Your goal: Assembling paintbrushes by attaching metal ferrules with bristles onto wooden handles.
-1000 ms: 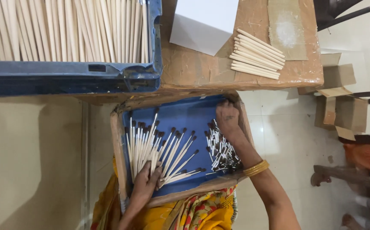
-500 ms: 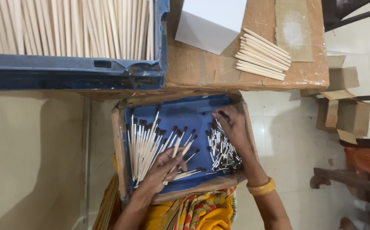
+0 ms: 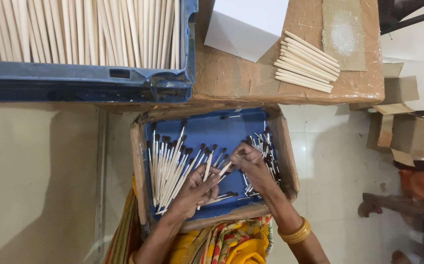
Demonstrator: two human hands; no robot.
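Paintbrush handle point(image 3: 224, 169), pale wood, meets both hands over a blue-lined tray point(image 3: 212, 129) on the person's lap.
The left hand point(image 3: 195, 190) pinches it; the right hand point(image 3: 252, 164) closes on its tip, beside loose ferrules point(image 3: 268, 151). Finished brushes point(image 3: 170, 166) lie left. Good practice: hold the stick straight and keep piles separate.

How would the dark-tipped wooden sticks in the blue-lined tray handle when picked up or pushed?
The dark-tipped sticks look thin and straight, so probably stiff and very light. Being round, they would likely roll or scatter if pushed. The left hand holds one between its fingers, which suggests an easy pinch.
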